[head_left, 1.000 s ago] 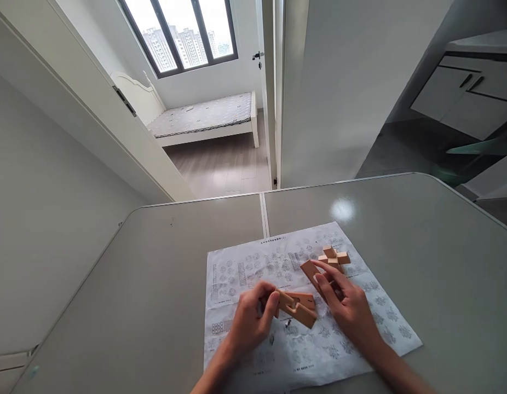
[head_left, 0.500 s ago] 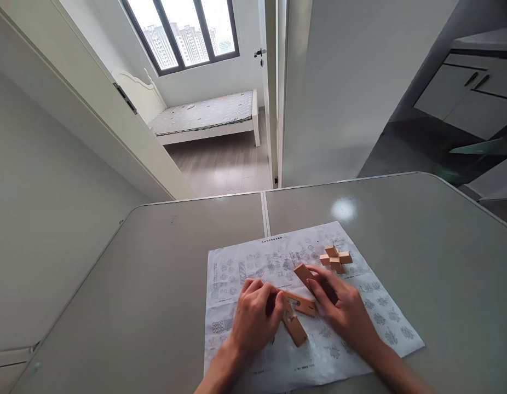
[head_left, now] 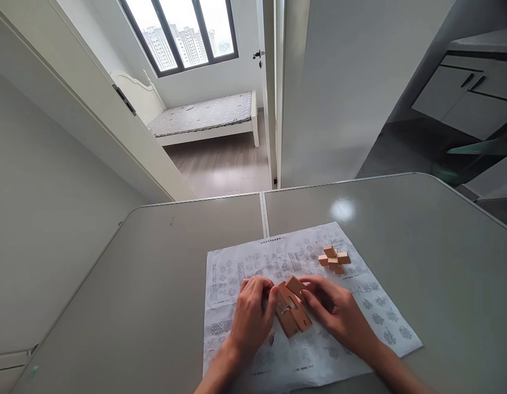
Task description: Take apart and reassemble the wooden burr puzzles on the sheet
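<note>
As L fingers pinch notched blocks, long axes pointing near-R, R fingers pinch sim. slanted block.

a white bed stands below a dark-framed window, near an open door.

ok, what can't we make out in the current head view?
All in the head view:
- Left hand: fingertips, hidden behind its own knuckles and thumb.
- Slotted wooden pieces: undersides, facing away from the camera.
- Wooden block: its end in the right hand, covered by fingers.
- Wooden cross: underside, hidden by its own bars.
- Paper: fine print, too small to read.
- Table: near edge, cut off by the frame's bottom.
</note>
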`<state>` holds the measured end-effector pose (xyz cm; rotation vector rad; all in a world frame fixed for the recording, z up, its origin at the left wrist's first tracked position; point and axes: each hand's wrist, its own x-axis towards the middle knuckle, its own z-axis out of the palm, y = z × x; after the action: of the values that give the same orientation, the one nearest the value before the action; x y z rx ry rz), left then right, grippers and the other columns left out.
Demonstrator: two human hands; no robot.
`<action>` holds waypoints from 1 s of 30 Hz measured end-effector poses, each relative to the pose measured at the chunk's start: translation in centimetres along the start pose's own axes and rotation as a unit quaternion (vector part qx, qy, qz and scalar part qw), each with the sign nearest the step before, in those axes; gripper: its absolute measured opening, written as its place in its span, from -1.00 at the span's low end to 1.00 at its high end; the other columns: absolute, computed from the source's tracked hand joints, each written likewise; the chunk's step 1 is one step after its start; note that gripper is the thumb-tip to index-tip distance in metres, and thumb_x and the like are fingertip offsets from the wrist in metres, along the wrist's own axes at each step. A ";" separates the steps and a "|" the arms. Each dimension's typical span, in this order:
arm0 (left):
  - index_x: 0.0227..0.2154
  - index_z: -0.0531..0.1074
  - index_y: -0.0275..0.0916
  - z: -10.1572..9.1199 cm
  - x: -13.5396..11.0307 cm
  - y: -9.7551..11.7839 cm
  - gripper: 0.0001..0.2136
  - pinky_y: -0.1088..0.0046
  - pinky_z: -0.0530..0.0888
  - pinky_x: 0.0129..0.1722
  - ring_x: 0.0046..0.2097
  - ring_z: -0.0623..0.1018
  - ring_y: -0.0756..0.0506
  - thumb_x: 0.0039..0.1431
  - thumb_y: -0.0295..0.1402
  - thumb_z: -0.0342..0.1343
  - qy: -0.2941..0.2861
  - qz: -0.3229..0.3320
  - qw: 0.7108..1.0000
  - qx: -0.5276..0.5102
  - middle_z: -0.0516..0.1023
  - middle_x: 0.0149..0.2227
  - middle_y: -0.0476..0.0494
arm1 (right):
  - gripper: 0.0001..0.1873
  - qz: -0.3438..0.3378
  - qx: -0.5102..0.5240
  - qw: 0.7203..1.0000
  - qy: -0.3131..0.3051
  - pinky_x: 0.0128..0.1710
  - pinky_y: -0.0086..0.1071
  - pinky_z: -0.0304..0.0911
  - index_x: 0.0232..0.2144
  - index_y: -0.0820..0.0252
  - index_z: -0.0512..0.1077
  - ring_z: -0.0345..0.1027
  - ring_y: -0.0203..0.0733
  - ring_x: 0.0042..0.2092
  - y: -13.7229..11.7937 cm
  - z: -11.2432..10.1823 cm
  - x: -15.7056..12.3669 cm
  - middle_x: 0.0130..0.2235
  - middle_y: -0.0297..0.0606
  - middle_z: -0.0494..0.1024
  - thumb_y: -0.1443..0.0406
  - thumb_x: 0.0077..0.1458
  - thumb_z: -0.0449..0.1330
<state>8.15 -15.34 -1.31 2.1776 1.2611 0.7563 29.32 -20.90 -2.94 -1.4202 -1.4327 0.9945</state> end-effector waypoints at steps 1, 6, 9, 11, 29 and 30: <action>-0.33 0.35 -0.17 0.0 0.0 0.1 -0.81 0.28 0.44 -0.10 -0.25 0.52 -0.12 0.46 -0.33 -0.03 0.001 0.000 1.000 -0.006 0.58 -0.30 -0.08 | -0.71 0.001 0.000 1.000 0.000 -0.30 -0.33 0.42 -0.01 0.08 0.49 0.53 -0.13 -0.31 0.0 0.0 0.0 -0.21 -0.21 0.67 0.08 0.41 0.12; -0.32 0.34 -0.17 -0.1 0.2 0.2 -0.83 0.27 0.46 -0.07 -0.18 0.53 -0.12 0.45 -0.37 -0.02 0.007 0.006 1.000 0.001 0.56 -0.22 -0.10 | -0.70 -0.001 -0.012 1.000 0.008 -0.31 -0.33 0.42 0.00 0.08 0.49 0.52 -0.13 -0.33 0.1 0.1 -0.1 -0.22 -0.22 0.66 0.08 0.41 0.13; -0.32 0.36 -0.17 0.0 0.2 0.0 -0.84 0.25 0.48 -0.05 -0.12 0.52 -0.14 0.44 -0.37 -0.01 0.021 0.011 1.000 0.015 0.55 -0.17 -0.13 | -0.69 -0.003 -0.041 0.998 0.039 -0.29 -0.31 0.44 0.02 0.08 0.50 0.51 -0.13 -0.34 0.2 0.2 -0.1 -0.24 -0.21 0.65 0.08 0.40 0.12; -0.31 0.37 -0.17 0.0 0.1 -0.1 -0.84 0.23 0.49 -0.05 -0.09 0.51 -0.16 0.44 -0.35 0.00 0.024 0.011 0.999 0.020 0.54 -0.16 -0.15 | -0.68 -0.005 -0.060 0.996 0.061 -0.27 -0.29 0.46 0.04 0.07 0.50 0.53 -0.11 -0.32 0.3 0.2 0.0 -0.21 -0.20 0.65 0.08 0.40 0.12; -0.23 0.35 -0.16 0.2 -0.1 -0.1 -0.78 0.09 0.46 0.05 0.06 0.45 -0.27 0.15 -0.42 0.30 0.012 0.022 0.997 0.068 0.47 -0.02 -0.19 | -0.66 -0.099 -0.161 0.981 0.037 -0.06 -0.17 0.49 0.17 0.03 0.43 0.49 0.01 -0.05 0.8 0.6 0.2 -0.09 -0.14 0.56 0.25 0.45 0.02; -0.21 0.36 -0.16 0.2 -0.1 -0.2 -0.78 0.09 0.46 0.05 0.05 0.45 -0.26 0.15 -0.42 0.29 0.011 0.025 0.997 0.069 0.47 -0.02 -0.19 | -0.65 -0.099 -0.164 0.981 0.038 -0.07 -0.17 0.49 0.18 0.04 0.43 0.49 0.01 -0.05 0.8 0.6 0.2 -0.10 -0.13 0.55 0.25 0.45 0.02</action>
<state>8.16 -15.37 -1.57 2.3246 1.3090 0.7357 29.00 -20.63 -3.87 -1.4937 -1.6989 0.5912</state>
